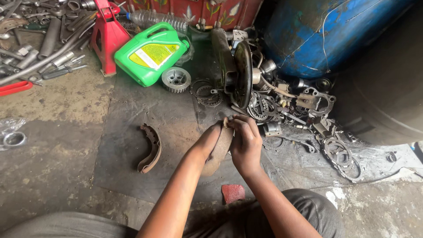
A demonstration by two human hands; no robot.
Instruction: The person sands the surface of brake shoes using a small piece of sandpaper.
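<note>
Centrally, both hands grip one brake shoe above the dark mat (132, 145).
Its far face is hidden by the left hand (210, 140) and right hand (245, 143), both closed around this held brake shoe (219, 152); a second brake shoe (150, 149) lies left, open mat between; a red pad (232, 193) lies just below.

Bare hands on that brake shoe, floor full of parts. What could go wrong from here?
1. Both hands, left hand and right hand, grip the curved brake shoe bare; a slip might scrape skin on its edge.
2. If dropped, it could land on the second brake shoe or roll into the metal parts pile.
</note>
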